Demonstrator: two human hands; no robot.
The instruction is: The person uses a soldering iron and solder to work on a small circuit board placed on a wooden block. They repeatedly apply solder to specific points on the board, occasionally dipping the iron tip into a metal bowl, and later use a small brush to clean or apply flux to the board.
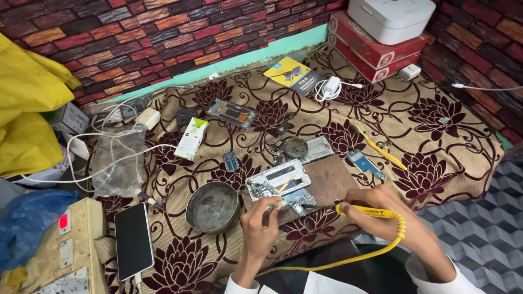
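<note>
My right hand (384, 209) grips a yellow-handled soldering iron (364, 211) with a coiled yellow cord, its tip pointing left at a small circuit board (298, 200). My left hand (260, 222) pinches a thin metal tool, likely tweezers (275, 204), against the same board. Just behind lies an opened phone frame (277, 179) on a brown wooden board (329, 179). All rest on a flower-patterned maroon cloth (436, 136).
A round metal bowl (212, 207) sits left of my left hand. A black phone (133, 240) lies charging beside a switch box (65, 245). Another phone body (231, 113), a white tube box (190, 138), chargers, loose cables, red boxes (373, 49) and a yellow tool (378, 148) are scattered behind.
</note>
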